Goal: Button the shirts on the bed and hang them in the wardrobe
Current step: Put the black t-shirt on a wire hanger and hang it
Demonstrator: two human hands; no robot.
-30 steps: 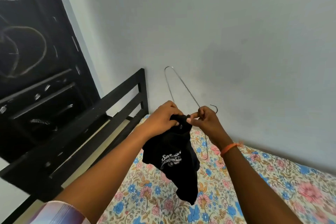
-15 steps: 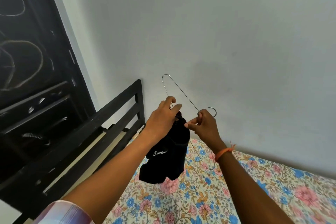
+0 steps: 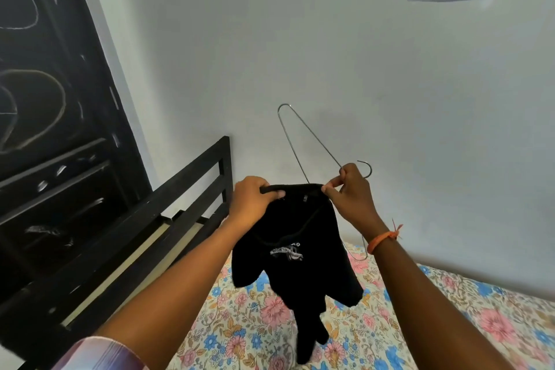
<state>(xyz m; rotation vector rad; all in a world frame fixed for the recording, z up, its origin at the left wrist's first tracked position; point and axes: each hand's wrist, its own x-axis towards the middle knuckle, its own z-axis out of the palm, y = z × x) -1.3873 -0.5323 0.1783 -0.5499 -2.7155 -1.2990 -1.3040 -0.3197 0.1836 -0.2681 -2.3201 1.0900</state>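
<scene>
Head view: we hold the shirt (image 3: pixel 300 252) up over the bed (image 3: pixel 450 318), its neck stretched wide between our hands. A second ago it was a bunched lump pinched at a single point; now the neckline is pulled open into a taut band and the body hangs down with its small white print showing. Our left hand (image 3: pixel 252 204) grips one end of the neck, fingers curled round the hem. Our right hand (image 3: pixel 350 192) pinches the other end and also clasps the hanger (image 3: pixel 303 144) just below its hook. The hanger's long loop rises behind the shirt toward the wall (image 3: pixel 330 39), and its lower end shows beneath our right wrist, so it is not yet inside the neck. We judge the opening is now ready for threading the hanger through. The bed frame (image 3: pixel 168 189) stands to the left.
</scene>
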